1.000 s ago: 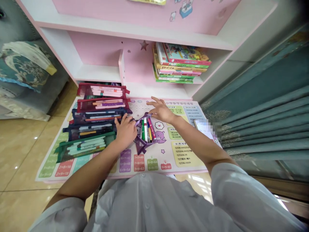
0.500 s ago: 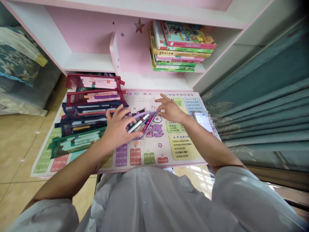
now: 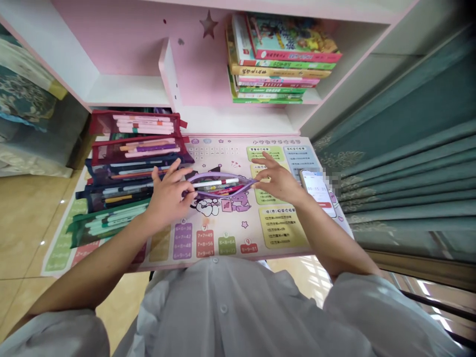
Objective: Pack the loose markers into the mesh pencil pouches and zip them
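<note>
A purple mesh pencil pouch (image 3: 223,175) lies across the middle of the desk mat, its zipped mouth gaping. Inside it are a white marker (image 3: 217,182) with a dark red band and several other pens, one of them pinkish red (image 3: 229,190). My left hand (image 3: 171,187) pinches the pouch's left end between thumb and forefinger, other fingers spread. At the opposite end, my right hand (image 3: 275,179) pinches the pouch's right tip, its remaining fingers raised. The zipper pull is too small to make out.
Several filled mesh pouches in red (image 3: 137,149), navy (image 3: 121,191) and green (image 3: 111,223) lie stacked on the left. A phone (image 3: 318,191) rests at the mat's right side. Books (image 3: 282,64) are piled on the shelf behind; a teal curtain (image 3: 416,129) hangs at right.
My left hand has shifted from over the pens to the pouch's left end. The pouch, formerly slanted, now lies nearly level, stretched lengthwise between both hands. The view has shifted slightly.
</note>
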A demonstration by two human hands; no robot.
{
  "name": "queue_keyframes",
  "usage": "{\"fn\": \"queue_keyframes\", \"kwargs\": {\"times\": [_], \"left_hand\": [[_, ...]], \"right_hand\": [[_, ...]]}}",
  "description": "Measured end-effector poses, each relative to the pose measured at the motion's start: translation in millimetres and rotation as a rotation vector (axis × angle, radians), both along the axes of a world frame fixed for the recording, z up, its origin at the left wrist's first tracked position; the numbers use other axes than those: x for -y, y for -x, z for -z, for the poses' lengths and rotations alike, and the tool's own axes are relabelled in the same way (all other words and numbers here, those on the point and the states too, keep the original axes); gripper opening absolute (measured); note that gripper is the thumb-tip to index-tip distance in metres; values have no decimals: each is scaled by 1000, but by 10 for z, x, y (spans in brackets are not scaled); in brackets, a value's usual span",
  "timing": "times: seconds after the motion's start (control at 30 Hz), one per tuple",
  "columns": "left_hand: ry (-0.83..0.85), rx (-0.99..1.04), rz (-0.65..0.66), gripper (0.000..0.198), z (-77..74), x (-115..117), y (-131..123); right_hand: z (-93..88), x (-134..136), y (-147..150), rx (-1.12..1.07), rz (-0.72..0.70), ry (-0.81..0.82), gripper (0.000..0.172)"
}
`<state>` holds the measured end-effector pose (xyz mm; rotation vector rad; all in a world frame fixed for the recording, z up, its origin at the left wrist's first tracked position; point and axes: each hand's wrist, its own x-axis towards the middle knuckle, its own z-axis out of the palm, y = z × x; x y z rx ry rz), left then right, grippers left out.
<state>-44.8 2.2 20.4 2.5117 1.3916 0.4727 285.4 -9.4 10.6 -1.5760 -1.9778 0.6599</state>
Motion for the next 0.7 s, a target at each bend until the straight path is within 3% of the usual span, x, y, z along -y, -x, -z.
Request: {"fn": "queue_keyframes", "kwargs": {"times": [0.27, 0.33, 0.5, 0.6, 0.7], "left_hand": [[-32, 74, -182, 4, 76, 33, -215], [-61, 69, -160, 14, 45, 34, -366], [-82, 4, 33, 26, -74, -67, -928], [54, -58, 95, 43, -107, -186, -1249], [123, -46, 95, 47, -112, -304, -1455]], "right_hand": [[140, 26, -17, -124, -41, -138, 13], [190, 31, -1, -135, -23, -160, 14], [250, 63, 47, -135, 17, -207, 15], [250, 88, 58, -131, 40, -232, 16], [254, 105, 51, -120, 51, -263, 15]]}}
